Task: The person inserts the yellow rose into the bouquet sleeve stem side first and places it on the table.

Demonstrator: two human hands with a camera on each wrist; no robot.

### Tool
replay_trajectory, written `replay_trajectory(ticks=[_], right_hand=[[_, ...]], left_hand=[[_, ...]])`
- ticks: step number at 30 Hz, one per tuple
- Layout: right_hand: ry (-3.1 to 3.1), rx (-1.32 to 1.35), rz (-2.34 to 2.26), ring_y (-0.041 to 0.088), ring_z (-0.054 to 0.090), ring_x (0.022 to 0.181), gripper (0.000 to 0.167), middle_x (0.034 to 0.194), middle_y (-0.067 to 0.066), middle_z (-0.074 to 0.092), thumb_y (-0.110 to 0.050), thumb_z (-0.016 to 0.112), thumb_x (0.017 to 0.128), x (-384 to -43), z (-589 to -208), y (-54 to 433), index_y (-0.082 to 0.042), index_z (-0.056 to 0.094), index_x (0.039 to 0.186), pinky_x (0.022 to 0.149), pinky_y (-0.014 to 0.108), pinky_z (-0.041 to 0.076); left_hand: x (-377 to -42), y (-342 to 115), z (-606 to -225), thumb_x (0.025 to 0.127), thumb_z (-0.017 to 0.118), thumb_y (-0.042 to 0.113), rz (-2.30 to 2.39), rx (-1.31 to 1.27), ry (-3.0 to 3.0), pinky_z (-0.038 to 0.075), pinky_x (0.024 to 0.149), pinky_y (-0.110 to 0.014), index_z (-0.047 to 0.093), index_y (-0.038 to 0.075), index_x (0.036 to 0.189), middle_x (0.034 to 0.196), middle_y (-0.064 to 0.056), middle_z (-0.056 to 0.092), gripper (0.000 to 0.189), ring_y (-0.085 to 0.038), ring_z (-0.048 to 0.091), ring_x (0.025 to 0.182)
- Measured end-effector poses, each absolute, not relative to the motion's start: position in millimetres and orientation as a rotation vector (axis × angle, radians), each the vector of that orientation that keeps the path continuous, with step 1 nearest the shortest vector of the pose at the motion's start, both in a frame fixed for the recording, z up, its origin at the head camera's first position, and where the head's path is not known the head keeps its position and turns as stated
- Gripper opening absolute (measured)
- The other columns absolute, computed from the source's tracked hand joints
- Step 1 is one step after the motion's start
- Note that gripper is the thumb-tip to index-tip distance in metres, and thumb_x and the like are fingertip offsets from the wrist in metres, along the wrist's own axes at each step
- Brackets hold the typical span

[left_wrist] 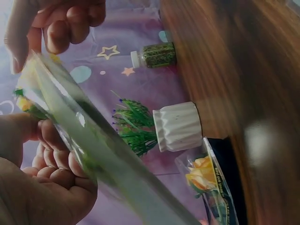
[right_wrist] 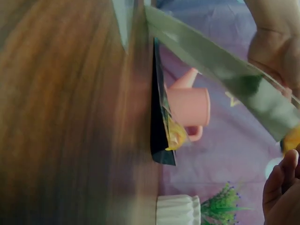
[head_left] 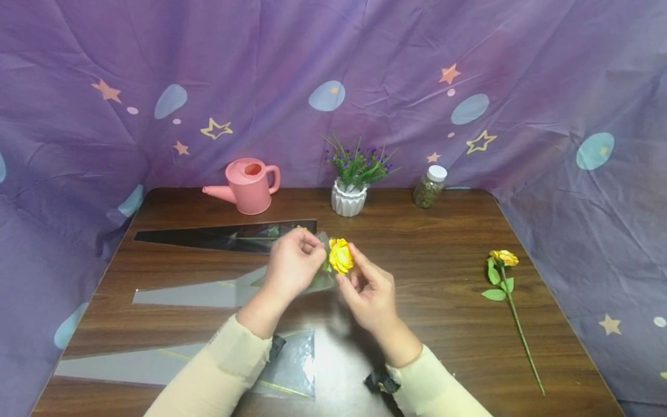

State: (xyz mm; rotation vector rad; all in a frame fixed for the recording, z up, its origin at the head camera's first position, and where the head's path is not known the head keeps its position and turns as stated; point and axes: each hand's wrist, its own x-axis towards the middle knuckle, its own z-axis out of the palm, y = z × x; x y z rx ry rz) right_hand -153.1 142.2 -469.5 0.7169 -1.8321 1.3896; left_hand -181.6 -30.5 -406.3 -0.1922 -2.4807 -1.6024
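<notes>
Both hands are raised over the middle of the table around a yellow artificial rose [head_left: 341, 256]. Its stem runs into a long tapering flower sleeve [left_wrist: 117, 161], translucent grey, which slants down to the left. Thumb and forefinger of my left hand [head_left: 294, 263] pinch the sleeve's wide end, just left of the bloom. From the right, my right hand [head_left: 372, 292] holds the flower head between thumb and forefinger. In the right wrist view the sleeve [right_wrist: 220, 65] crosses the upper right, and the rose [right_wrist: 293, 138] is partly cut off by the frame edge.
Behind lies a black-backed sleeve [head_left: 182, 237] with a yellow rose inside. An empty-looking sleeve [head_left: 120, 362] lies in front. Another yellow rose [head_left: 504, 258] lies at the right. A pink watering can [head_left: 250, 188], potted plant [head_left: 349, 200] and white-lidded jar [head_left: 428, 191] line the back.
</notes>
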Motion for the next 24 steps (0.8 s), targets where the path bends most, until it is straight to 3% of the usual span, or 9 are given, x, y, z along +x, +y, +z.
replay_trajectory(ticks=[8,16,20,24], right_hand=[[-1.884,0.770,1.366,0.014,0.043,0.048,0.068,0.058,0.001,0.049,0.002,0.080,0.080,-151.3,-474.9,139.7,-0.004,0.062,0.146,0.046,0.019,0.039],[-2.054,0.784,1.381,0.004,0.041,0.051,0.061,0.059,-0.002,0.049,0.002,0.083,0.080,-146.7,-477.9,138.0,0.010,0.062,0.137,0.045,0.018,0.037],[-2.142,0.742,1.353,0.002,0.042,0.055,0.058,0.063,-0.003,0.051,0.000,0.081,0.084,-145.4,-480.2,138.6,0.009,0.063,0.138,0.047,0.019,0.040],[-2.211,0.529,1.430,0.007,0.049,0.058,0.049,0.069,0.001,0.056,-0.002,0.073,0.093,-146.6,-480.0,141.0,0.005,0.062,0.140,0.052,0.024,0.045]], left_hand=[[-178.6,-31.5,-402.7,0.085,0.073,0.008,-1.599,-0.220,-2.486,0.057,0.066,-0.035,0.070,0.007,0.086,0.072,0.000,0.071,0.004,-0.015,0.065,0.066],[-176.5,-30.4,-401.9,0.089,0.074,0.007,-1.622,-0.248,-2.490,0.058,0.063,-0.033,0.070,0.005,0.087,0.072,-0.001,0.072,0.005,-0.013,0.066,0.065],[-176.1,-31.6,-403.7,0.089,0.075,0.008,-1.598,-0.251,-2.523,0.057,0.064,-0.033,0.071,0.006,0.087,0.073,-0.001,0.072,0.005,-0.013,0.065,0.065],[-177.9,-35.1,-406.9,0.087,0.076,0.010,-1.537,-0.260,-2.582,0.057,0.065,-0.034,0.071,0.007,0.085,0.073,0.000,0.071,0.006,-0.013,0.064,0.063]])
